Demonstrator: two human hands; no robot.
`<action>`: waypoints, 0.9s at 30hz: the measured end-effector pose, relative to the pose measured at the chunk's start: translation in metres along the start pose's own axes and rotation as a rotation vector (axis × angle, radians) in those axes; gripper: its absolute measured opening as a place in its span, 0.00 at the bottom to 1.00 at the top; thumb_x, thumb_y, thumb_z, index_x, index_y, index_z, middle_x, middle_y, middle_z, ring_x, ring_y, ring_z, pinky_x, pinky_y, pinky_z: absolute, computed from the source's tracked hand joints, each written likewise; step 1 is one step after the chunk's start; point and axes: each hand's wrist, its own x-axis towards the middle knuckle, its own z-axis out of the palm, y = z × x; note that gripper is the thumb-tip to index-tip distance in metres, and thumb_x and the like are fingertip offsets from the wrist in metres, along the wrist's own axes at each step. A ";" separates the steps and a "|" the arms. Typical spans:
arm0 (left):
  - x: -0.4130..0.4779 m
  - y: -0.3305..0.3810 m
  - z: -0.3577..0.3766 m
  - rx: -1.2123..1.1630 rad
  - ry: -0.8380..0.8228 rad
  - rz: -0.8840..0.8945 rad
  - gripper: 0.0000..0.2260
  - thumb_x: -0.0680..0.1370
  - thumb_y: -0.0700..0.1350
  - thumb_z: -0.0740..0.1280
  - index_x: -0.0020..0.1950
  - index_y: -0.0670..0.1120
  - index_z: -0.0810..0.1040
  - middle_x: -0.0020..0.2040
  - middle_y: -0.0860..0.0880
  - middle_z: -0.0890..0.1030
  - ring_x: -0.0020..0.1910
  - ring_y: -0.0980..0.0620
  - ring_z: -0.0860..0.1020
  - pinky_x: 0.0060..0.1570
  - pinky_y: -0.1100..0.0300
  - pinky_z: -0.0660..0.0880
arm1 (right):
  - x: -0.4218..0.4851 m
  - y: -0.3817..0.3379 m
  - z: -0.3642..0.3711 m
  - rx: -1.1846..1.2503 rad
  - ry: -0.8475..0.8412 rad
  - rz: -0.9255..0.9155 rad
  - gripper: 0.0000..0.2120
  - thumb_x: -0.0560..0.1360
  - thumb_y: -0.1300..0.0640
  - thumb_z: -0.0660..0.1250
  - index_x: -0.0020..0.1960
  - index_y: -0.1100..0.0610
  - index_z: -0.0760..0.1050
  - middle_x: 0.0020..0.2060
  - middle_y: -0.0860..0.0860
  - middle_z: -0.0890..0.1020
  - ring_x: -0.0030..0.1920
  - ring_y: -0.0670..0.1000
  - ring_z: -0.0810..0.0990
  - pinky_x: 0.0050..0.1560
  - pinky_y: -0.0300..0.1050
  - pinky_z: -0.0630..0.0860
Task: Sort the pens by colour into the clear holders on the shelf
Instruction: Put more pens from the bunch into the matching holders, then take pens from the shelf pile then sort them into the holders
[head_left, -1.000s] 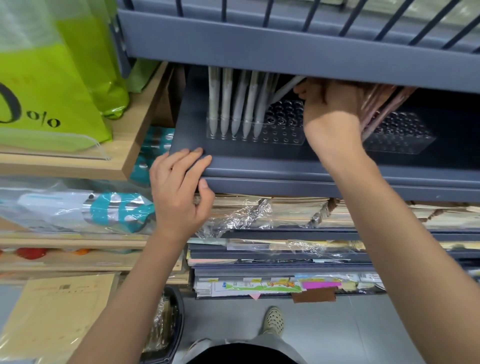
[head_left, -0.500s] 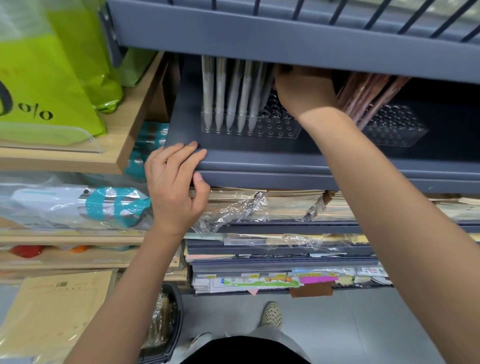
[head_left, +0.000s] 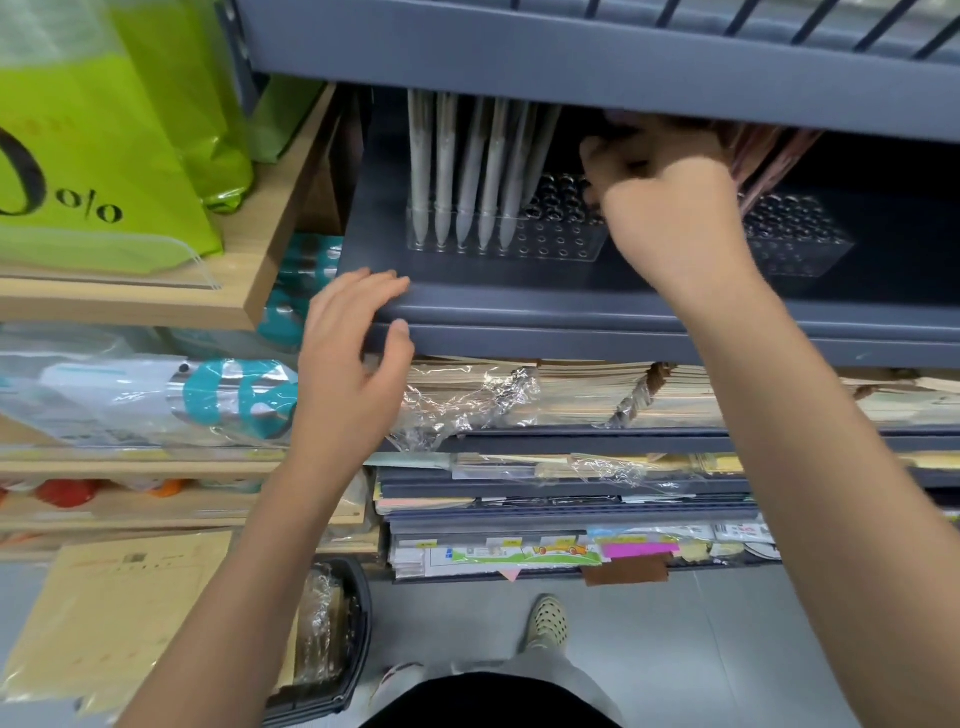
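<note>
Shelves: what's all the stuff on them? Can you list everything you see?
pale pens: at least five, whitish, standing in the left holder
pink pens: several, pink, leaning by the right holder
left holder: one, clear, on the grey shelf
right holder: one, clear, on the grey shelf
grey shelf: one, grey, middle
green bags: at least two, lime green, on the wooden shelf
wooden shelf: one, light brown, left
paper stacks: several, tan, plastic-wrapped, below the grey shelf
teal packets: a few, teal and white, left
basket: one, black, floor
shoe: one, pale, floor
left hand: rests on the grey shelf's front edge
right hand: reaches between the holders, fingers curled, contents hidden
</note>
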 end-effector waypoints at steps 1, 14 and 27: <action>-0.002 0.006 -0.006 -0.112 -0.004 -0.087 0.15 0.80 0.42 0.62 0.66 0.46 0.78 0.65 0.49 0.78 0.68 0.54 0.72 0.70 0.59 0.67 | -0.011 -0.001 -0.007 0.046 -0.001 0.012 0.04 0.73 0.49 0.64 0.47 0.45 0.77 0.42 0.45 0.84 0.46 0.52 0.84 0.53 0.53 0.79; -0.132 -0.016 -0.039 -0.565 -0.194 -0.582 0.09 0.81 0.46 0.64 0.53 0.47 0.84 0.50 0.46 0.86 0.51 0.46 0.84 0.51 0.56 0.80 | -0.215 0.100 -0.051 0.301 -0.022 0.437 0.07 0.79 0.57 0.66 0.49 0.49 0.83 0.42 0.50 0.86 0.39 0.49 0.85 0.38 0.39 0.81; -0.307 -0.056 0.080 -0.236 -0.687 -1.280 0.09 0.83 0.32 0.59 0.53 0.33 0.79 0.49 0.33 0.83 0.41 0.39 0.81 0.39 0.54 0.78 | -0.455 0.321 -0.098 0.115 -0.195 1.378 0.06 0.78 0.60 0.66 0.52 0.59 0.81 0.43 0.57 0.85 0.40 0.55 0.82 0.41 0.48 0.78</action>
